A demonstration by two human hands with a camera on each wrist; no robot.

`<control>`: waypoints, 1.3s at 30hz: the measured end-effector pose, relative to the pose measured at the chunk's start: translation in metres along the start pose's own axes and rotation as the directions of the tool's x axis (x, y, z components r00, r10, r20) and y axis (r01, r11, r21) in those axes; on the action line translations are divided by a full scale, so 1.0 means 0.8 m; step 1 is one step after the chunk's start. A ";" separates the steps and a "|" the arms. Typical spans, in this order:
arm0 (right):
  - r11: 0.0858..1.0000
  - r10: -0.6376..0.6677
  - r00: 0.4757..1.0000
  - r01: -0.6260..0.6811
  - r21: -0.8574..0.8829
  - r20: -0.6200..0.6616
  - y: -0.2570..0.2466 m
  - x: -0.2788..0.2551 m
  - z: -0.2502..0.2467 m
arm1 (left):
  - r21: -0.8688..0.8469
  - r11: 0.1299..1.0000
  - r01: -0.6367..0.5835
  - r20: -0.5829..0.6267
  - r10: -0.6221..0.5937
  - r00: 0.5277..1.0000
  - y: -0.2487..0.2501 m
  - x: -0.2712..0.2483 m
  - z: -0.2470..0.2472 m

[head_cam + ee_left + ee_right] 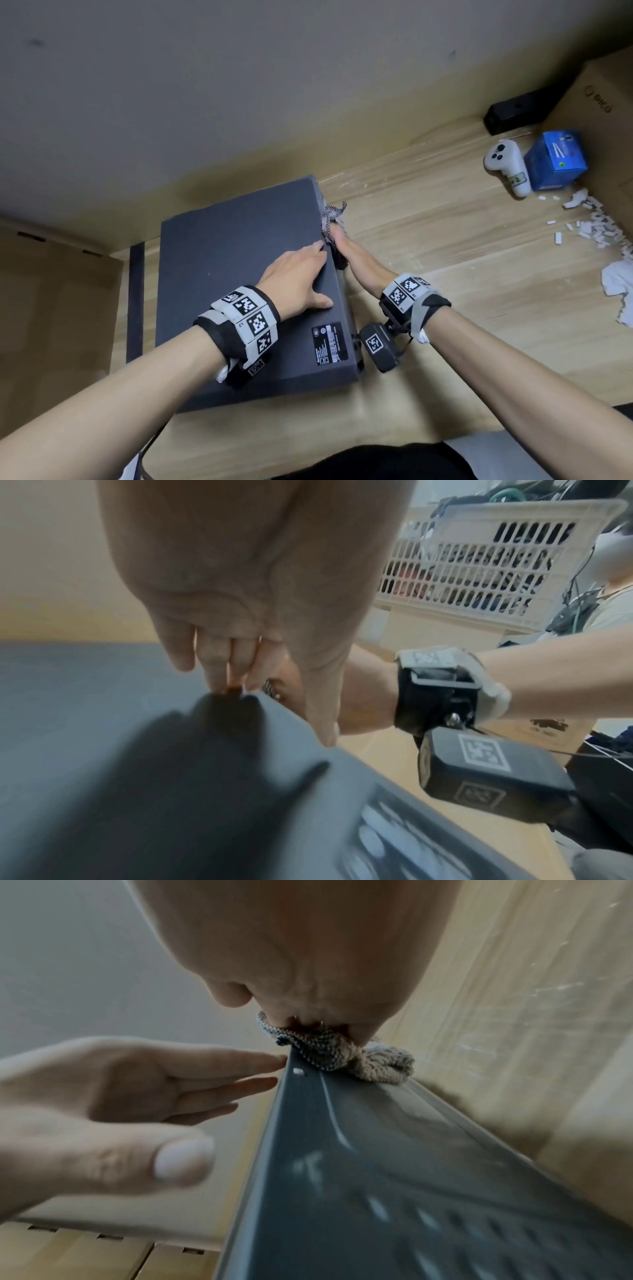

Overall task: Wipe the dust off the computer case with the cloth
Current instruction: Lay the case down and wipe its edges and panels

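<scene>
A dark grey computer case (239, 267) lies flat on the wooden desk (462, 260). My left hand (301, 277) rests flat on its top face near the right edge, fingers straight. My right hand (346, 246) grips a bunched checkered cloth (334, 214) and presses it against the case's right side panel (359, 1150). In the right wrist view the cloth (339, 1056) sits squeezed under the fingers at the far end of that panel, with my left hand (137, 1096) spread beside it. The left wrist view shows my left hand's fingers (222, 664) touching the case top (85, 696).
A white controller (507, 164), a blue box (556, 161) and a black block (513, 113) sit at the desk's back right by a cardboard box (603, 113). White paper scraps (589, 222) litter the right side. A wall rises behind the desk. A plastic basket (479, 561) stands behind me.
</scene>
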State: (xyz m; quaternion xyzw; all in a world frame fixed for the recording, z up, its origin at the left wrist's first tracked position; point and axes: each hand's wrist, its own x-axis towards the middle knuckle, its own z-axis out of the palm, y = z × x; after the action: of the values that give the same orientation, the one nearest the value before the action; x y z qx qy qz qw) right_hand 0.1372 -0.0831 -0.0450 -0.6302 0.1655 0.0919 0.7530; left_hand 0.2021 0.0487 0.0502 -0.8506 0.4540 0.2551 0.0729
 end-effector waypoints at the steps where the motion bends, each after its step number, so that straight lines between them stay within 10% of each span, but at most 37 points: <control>1: 1.000 0.004 1.000 -0.004 -0.013 0.004 -0.003 0.012 -0.003 | 0.005 1.000 -0.004 -0.043 0.004 0.999 -0.008 0.007 -0.010; 6: 0.996 -0.005 1.000 0.005 -0.090 -0.004 -0.039 0.066 -0.020 | -0.073 0.994 0.080 -0.188 -0.092 0.978 -0.055 0.053 -0.057; 17: 0.766 -0.177 0.979 0.200 -0.611 0.098 -0.079 0.152 -0.065 | -0.278 0.923 0.267 -0.060 -0.294 0.954 -0.101 0.123 -0.073; 24: 0.607 -0.317 0.939 0.311 -0.731 0.136 -0.063 0.114 -0.064 | -0.269 0.912 0.310 -0.042 -0.333 0.942 -0.095 0.104 -0.062; 39: 0.656 -0.234 0.969 0.221 -0.721 0.084 0.019 -0.088 -0.005 | -0.332 0.921 0.205 -0.098 -0.250 0.963 -0.032 0.026 -0.005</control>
State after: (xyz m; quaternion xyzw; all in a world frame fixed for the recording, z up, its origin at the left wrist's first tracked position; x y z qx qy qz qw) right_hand 0.0660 -0.0791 -0.0334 -0.8925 0.0415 0.0499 0.4464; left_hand 0.2337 0.0467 0.0404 -0.9137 0.3087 0.2554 -0.0678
